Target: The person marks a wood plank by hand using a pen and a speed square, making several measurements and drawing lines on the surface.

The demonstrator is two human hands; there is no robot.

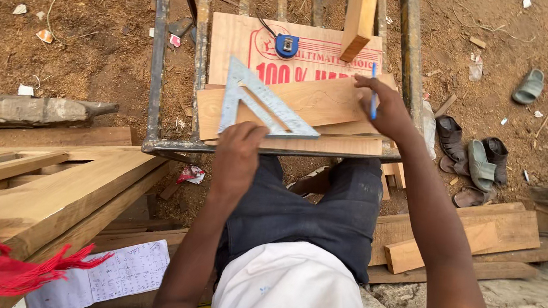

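Metal square (262, 103) pressed flat on wooden board (318, 102) by left hand (237, 154) at frame centre, blue pen (373, 93) gripped in right hand (384, 104) fingers, upper right of centre

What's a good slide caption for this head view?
Left hand steadies a metal triangular square on a wooden board while right hand holds a blue pen.

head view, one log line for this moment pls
left hand: pressing metal triangle square | right hand: holding blue pen | under both: wooden board
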